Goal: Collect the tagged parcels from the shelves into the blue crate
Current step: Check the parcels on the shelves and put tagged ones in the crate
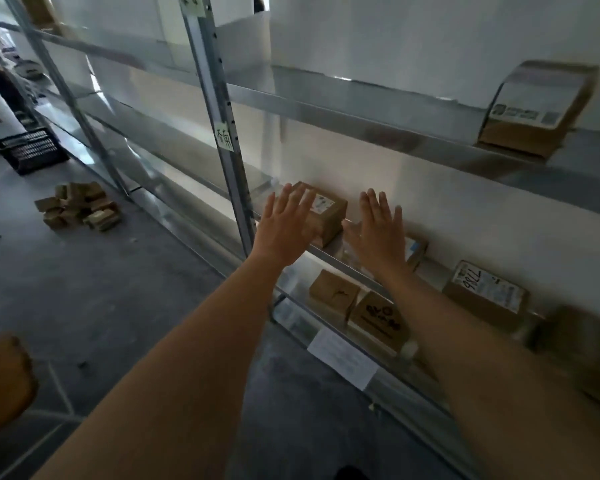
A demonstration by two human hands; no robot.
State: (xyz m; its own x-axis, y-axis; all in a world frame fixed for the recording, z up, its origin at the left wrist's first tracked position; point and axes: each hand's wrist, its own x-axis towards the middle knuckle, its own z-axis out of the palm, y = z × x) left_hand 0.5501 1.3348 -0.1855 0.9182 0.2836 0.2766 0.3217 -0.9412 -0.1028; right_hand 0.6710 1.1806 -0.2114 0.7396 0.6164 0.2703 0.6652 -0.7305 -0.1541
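Note:
A small brown cardboard parcel with a white label lies on a middle metal shelf. My left hand is stretched out flat just left of it, fingers straight and overlapping its near corner. My right hand is spread flat just right of the parcel, holding nothing. A second labelled parcel peeks out behind my right wrist. Further right lies a parcel marked 7786. The dark blue crate stands on the floor far to the left.
A labelled box sits on the upper shelf at right. Two brown boxes lie on the lower shelf, with a white sheet on its edge. A heap of small boxes lies on the grey floor. A steel upright stands left of my hands.

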